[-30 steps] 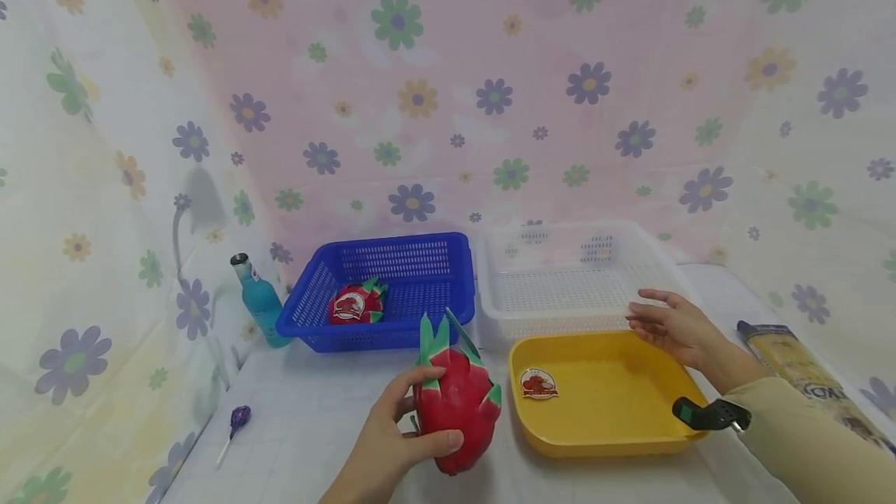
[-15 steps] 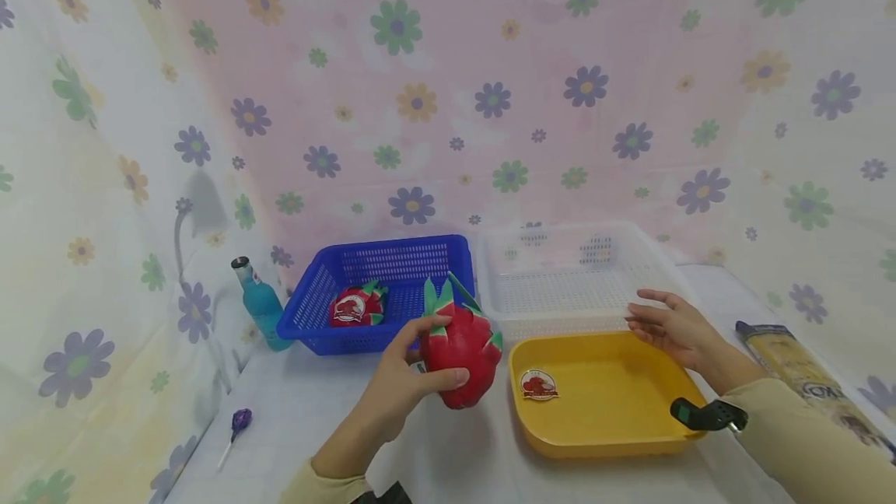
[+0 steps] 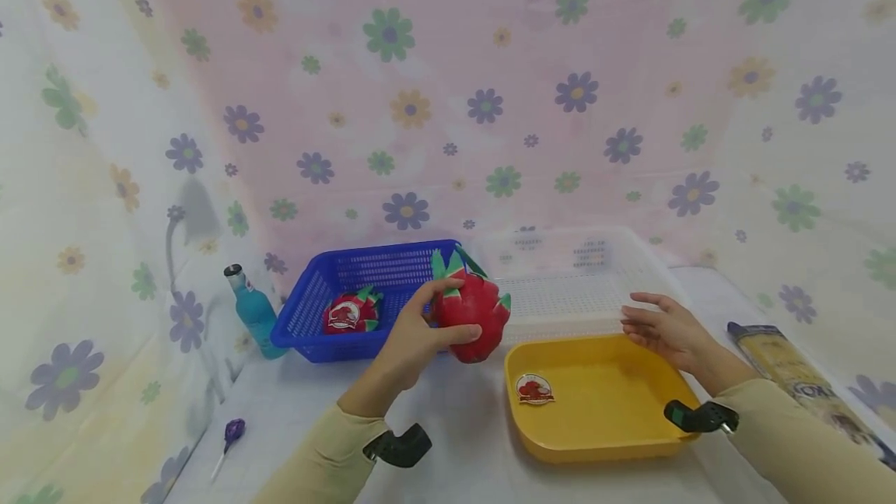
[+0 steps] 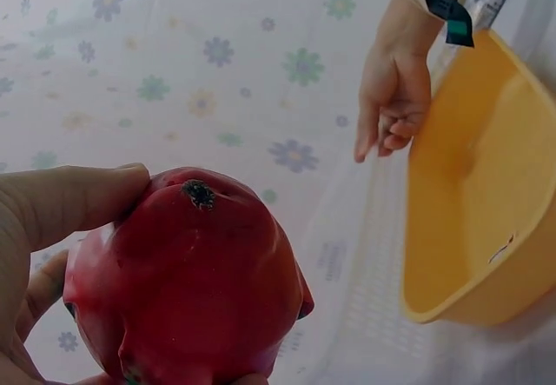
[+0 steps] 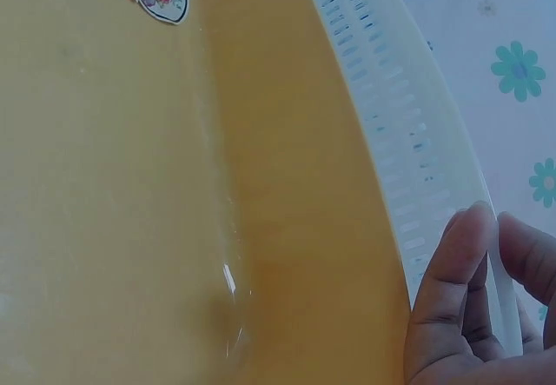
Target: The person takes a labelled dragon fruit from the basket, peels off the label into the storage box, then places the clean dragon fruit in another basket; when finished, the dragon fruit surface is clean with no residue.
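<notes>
My left hand [image 3: 411,337] grips a red dragon fruit [image 3: 476,319] with green leaf tips, holding it up in front of the blue basket's right side. In the left wrist view the fruit's blunt end with a dark spot [image 4: 198,194] faces the camera. A second dragon fruit [image 3: 352,311] with a round label lies inside the blue basket [image 3: 329,350]. Over the far right of a yellow tray [image 3: 560,453], near the white basket [image 3: 647,267], hovers my right hand [image 3: 665,337]. Its fingers are loosely bent and hold nothing.
A dragon fruit sticker [image 3: 535,389] is on the yellow tray's left inner side. A blue bottle [image 3: 253,309] leans at the left, with a purple lollipop [image 3: 234,432] nearer the front. Along the right edge lies a yellow packet [image 3: 791,368]. Flowered cloth hangs behind.
My left hand has raised the dragon fruit and carried it away from me, towards the gap between the blue and white baskets. The right hand has stayed nearly still.
</notes>
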Motion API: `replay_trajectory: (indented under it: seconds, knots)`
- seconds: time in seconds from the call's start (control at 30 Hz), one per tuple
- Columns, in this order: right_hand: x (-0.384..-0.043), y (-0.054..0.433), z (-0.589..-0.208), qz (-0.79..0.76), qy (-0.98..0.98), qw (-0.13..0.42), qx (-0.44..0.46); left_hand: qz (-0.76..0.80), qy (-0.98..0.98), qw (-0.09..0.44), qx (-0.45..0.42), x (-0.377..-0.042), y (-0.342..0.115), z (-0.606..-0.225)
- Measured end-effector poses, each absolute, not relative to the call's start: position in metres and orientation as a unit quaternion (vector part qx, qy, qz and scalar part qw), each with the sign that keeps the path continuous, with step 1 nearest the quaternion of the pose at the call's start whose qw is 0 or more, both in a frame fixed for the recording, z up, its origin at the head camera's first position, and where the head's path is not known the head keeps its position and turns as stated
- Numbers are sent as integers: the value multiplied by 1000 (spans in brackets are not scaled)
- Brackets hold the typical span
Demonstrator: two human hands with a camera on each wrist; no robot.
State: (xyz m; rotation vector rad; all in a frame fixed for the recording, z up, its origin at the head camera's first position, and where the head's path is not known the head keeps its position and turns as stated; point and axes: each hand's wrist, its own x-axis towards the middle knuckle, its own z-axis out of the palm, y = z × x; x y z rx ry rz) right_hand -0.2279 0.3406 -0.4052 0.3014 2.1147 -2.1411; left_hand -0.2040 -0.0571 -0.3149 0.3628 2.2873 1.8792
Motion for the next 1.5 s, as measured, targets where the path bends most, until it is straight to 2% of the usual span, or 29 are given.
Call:
replay_trajectory:
  seconds: [0.53, 0.8, 1.5]
  knots:
    - [-227, 343, -405, -693, 710, 55, 113, 596, 775, 81, 193, -254, -3, -296]
    - [-225, 347, -404, -709, 695, 53, 107, 610, 757, 92, 214, -275, 36, -299]
    - [-225, 341, -404, -723, 679, 66, 109, 574, 780, 78, 237, -300, 114, -286]
